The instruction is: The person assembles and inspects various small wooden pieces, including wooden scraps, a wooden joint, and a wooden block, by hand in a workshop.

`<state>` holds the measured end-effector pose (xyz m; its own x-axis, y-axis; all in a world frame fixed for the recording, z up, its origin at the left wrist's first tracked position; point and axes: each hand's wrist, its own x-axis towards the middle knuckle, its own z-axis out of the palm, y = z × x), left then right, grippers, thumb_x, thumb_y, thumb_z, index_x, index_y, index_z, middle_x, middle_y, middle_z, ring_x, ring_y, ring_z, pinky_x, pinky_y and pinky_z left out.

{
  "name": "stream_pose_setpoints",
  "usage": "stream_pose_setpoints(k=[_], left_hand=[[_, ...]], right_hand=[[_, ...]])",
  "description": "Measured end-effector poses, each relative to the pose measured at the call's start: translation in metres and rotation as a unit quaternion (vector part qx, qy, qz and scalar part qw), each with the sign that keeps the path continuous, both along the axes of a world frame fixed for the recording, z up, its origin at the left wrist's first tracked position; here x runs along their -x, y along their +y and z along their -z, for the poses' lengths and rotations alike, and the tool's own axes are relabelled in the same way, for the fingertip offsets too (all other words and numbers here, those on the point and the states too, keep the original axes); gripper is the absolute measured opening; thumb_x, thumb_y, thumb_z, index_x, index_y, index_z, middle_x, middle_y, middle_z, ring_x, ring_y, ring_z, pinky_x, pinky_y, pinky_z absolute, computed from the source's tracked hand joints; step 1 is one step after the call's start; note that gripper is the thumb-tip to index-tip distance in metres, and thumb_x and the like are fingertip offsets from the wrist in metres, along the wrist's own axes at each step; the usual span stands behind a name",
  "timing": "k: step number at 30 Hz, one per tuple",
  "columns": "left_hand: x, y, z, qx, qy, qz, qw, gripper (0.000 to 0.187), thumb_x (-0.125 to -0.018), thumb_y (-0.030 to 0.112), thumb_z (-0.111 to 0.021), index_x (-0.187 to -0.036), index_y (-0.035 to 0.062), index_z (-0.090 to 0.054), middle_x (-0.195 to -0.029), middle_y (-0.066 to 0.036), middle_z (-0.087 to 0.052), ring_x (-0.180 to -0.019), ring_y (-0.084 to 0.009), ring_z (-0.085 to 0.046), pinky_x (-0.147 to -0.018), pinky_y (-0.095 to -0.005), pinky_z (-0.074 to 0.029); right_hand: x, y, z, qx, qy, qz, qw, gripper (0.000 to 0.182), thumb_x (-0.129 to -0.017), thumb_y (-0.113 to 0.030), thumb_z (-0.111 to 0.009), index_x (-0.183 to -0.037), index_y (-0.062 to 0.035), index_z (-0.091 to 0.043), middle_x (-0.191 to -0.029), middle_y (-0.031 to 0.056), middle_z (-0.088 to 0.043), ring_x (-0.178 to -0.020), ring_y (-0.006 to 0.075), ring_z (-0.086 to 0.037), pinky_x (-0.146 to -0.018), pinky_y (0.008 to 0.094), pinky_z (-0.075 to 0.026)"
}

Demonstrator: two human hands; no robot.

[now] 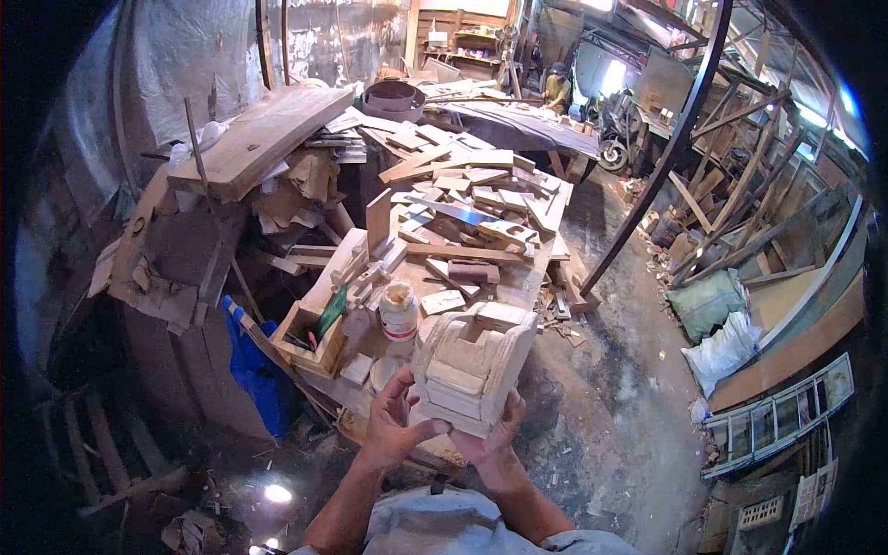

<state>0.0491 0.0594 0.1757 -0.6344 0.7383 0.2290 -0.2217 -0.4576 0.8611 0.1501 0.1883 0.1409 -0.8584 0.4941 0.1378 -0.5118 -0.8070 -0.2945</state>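
Observation:
Both my hands hold a pale wooden box-like piece [453, 381] with rounded side panels and a recess in its upper part, above the near end of the workbench. My left hand [396, 425] grips its lower left side, the thumb along the bottom edge. Around the lower right corner closes my right hand [492, 442], its fingers partly hidden behind the wood. Just beyond the piece stands an open white jar [399, 314] with a label. A wooden box [324, 359] with a green bottle [332, 310] and small tools sits to the left.
Wood offcuts [462, 176] and a handsaw [462, 215] cover the workbench. A thick plank [268, 139] rests at left on cardboard. A dark slanted pole [661, 166] rises at right. Sacks [726, 351] and a window frame [786, 416] line the right; a person [557, 90] is far back.

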Motion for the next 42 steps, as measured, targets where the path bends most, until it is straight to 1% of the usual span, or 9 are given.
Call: stream_pose_setpoints(k=[12,14,16,21,27,30,34,39,42], left_hand=[[0.002,0.001,0.003,0.008,0.043,-0.005,0.999,0.076,-0.072,0.005,-0.095,-0.138,0.0051,-0.059,-0.134,-0.005,-0.065,-0.126,-0.0189,-0.061,-0.112,-0.0413,-0.045],[0.004,0.001,0.005,0.019,0.043,0.004,0.999,0.088,-0.07,0.015,-0.097,-0.145,0.0054,-0.053,-0.139,-0.007,-0.062,-0.13,-0.021,-0.058,-0.113,-0.044,-0.043],[0.006,-0.003,0.004,0.028,0.052,-0.005,0.998,0.102,-0.067,0.025,-0.099,-0.152,0.0063,-0.045,-0.143,-0.009,-0.058,-0.134,-0.0234,-0.055,-0.114,-0.0468,-0.041],[0.019,-0.028,-0.024,0.11,0.05,-0.033,0.992,0.132,-0.06,0.048,-0.098,-0.164,0.0098,-0.026,-0.153,-0.014,-0.049,-0.142,-0.0289,-0.047,-0.113,-0.0514,-0.038],[0.016,-0.041,-0.046,0.268,0.218,0.012,0.938,0.128,-0.067,0.043,-0.097,-0.166,0.0084,-0.022,-0.153,-0.021,-0.048,-0.14,-0.033,-0.05,-0.112,-0.0521,-0.044],[0.011,-0.041,-0.03,0.283,0.206,0.016,0.937,0.126,-0.068,0.039,-0.096,-0.166,0.0087,-0.022,-0.152,-0.022,-0.049,-0.138,-0.0342,-0.053,-0.111,-0.0504,-0.048],[0.005,-0.043,-0.017,0.304,0.181,0.006,0.935,0.122,-0.069,0.032,-0.094,-0.165,0.0071,-0.023,-0.15,-0.024,-0.05,-0.133,-0.0338,-0.056,-0.11,-0.0485,-0.049],[-0.004,-0.042,-0.01,0.32,0.114,-0.003,0.941,0.118,-0.069,0.024,-0.091,-0.164,0.0053,-0.023,-0.145,-0.023,-0.052,-0.13,-0.0329,-0.059,-0.11,-0.0483,-0.049],[-0.011,-0.04,-0.003,0.268,0.039,-0.004,0.963,0.117,-0.069,0.02,-0.09,-0.163,0.006,-0.022,-0.139,-0.02,-0.055,-0.128,-0.0313,-0.06,-0.11,-0.0464,-0.049]], right_hand=[[-0.001,0.001,-0.004,-0.01,-0.007,-0.01,1.0,0.087,-0.087,-0.057,-0.068,-0.156,-0.0096,-0.046,-0.152,0.0163,-0.055,-0.139,0.0384,-0.053,-0.117,0.0608,-0.041],[-0.001,0.005,0.009,0.019,0.027,-0.029,0.999,0.086,-0.087,-0.053,-0.072,-0.155,-0.0094,-0.046,-0.153,0.0168,-0.054,-0.139,0.0378,-0.053,-0.117,0.0597,-0.041],[-0.009,0.011,0.023,-0.015,-0.011,-0.014,1.0,0.088,-0.083,-0.045,-0.08,-0.156,-0.0097,-0.045,-0.15,0.0159,-0.056,-0.136,0.0358,-0.055,-0.116,0.0576,-0.044],[-0.01,0.04,0.046,-0.166,-0.067,0.053,0.982,0.099,-0.074,-0.029,-0.094,-0.154,-0.0076,-0.04,-0.142,0.0107,-0.059,-0.128,0.029,-0.061,-0.109,0.049,-0.051],[-0.025,0.033,0.068,-0.236,-0.187,0.036,0.953,0.111,-0.064,-0.028,-0.101,-0.154,-0.0083,-0.039,-0.143,0.0088,-0.056,-0.129,0.025,-0.059,-0.11,0.0422,-0.05],[-0.032,0.02,0.044,-0.288,-0.186,0.005,0.939,0.125,-0.061,-0.027,-0.102,-0.161,-0.0114,-0.028,-0.147,0.0111,-0.054,-0.132,0.0263,-0.057,-0.112,0.0428,-0.048],[-0.037,0.016,0.051,-0.322,-0.212,-0.043,0.922,0.14,-0.061,-0.027,-0.101,-0.166,-0.0136,-0.01,-0.15,0.016,-0.051,-0.136,0.0288,-0.055,-0.114,0.0443,-0.045],[-0.04,0.015,0.034,-0.312,-0.202,-0.102,0.923,0.138,-0.066,-0.028,-0.097,-0.167,-0.014,-0.003,-0.155,0.0215,-0.045,-0.143,0.0333,-0.046,-0.121,0.046,-0.037],[-0.042,0.014,0.033,-0.324,-0.207,-0.11,0.916,0.133,-0.071,-0.028,-0.092,-0.168,-0.015,-0.003,-0.159,0.0212,-0.041,-0.147,0.034,-0.041,-0.122,0.0475,-0.033]])
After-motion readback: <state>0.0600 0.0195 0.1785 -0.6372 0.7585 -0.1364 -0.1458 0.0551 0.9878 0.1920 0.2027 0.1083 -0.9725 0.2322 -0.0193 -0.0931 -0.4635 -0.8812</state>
